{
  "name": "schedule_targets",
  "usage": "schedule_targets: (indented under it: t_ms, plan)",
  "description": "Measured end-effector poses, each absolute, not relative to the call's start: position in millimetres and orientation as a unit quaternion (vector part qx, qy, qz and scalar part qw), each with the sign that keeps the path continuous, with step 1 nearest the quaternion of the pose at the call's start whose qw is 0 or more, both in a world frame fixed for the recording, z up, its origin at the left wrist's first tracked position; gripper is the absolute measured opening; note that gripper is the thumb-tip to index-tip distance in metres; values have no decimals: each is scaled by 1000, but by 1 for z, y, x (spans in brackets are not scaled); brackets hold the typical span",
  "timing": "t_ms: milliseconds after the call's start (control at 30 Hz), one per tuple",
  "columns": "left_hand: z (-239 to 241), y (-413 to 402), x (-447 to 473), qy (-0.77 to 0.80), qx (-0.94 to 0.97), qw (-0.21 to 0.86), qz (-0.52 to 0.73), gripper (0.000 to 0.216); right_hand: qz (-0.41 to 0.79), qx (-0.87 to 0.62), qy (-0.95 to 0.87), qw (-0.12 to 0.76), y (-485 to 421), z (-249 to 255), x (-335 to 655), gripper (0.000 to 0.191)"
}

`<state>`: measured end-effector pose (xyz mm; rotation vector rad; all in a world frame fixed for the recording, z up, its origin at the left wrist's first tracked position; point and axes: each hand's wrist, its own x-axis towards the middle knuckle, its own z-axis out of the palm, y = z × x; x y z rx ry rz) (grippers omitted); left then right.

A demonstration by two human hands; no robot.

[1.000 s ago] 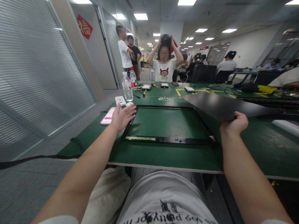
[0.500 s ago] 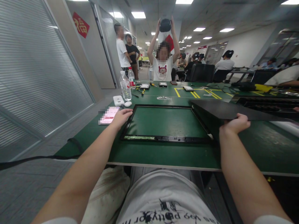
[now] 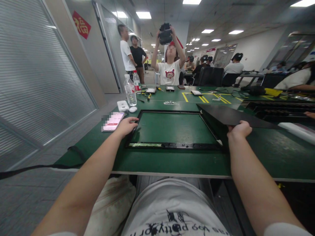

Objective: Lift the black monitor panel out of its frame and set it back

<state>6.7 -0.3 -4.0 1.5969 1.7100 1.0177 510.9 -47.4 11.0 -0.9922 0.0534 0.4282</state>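
black frame [image 3: 184, 146] flat on the green table [image 3: 172, 164], long axis left to right; left hand [image 3: 128, 126] at its left rail, fingers loosely curled, whether gripping cannot tell. right hand [image 3: 240, 129] closed on the near edge of a dark panel [image 3: 235, 113], tilted by the frame's right rail, long axis apparently slanting from far left to near right. step judged as handling the panel beside the frame; next move seems to call for a steady right grip.

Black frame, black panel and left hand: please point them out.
Black frame [image 3: 177, 145], head view: on its near bar.
Black panel [image 3: 237, 115], head view: on its upper face.
Left hand [image 3: 127, 126], head view: back of hand.
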Motion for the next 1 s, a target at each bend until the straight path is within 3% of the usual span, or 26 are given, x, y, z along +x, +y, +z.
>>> schedule_targets:
  t_ms: [233,600,1000]
  plan:
    - [-6,2,4,624,620,291,376,43,273,-457,68,844,-43,2,516,20]
    - [-8,2,5,618,625,292,378,43,369,-373,54,850,-45,-7,520,20]
    - [-11,3,3,622,603,326,379,60,394,-362,37,844,-45,-11,522,27]
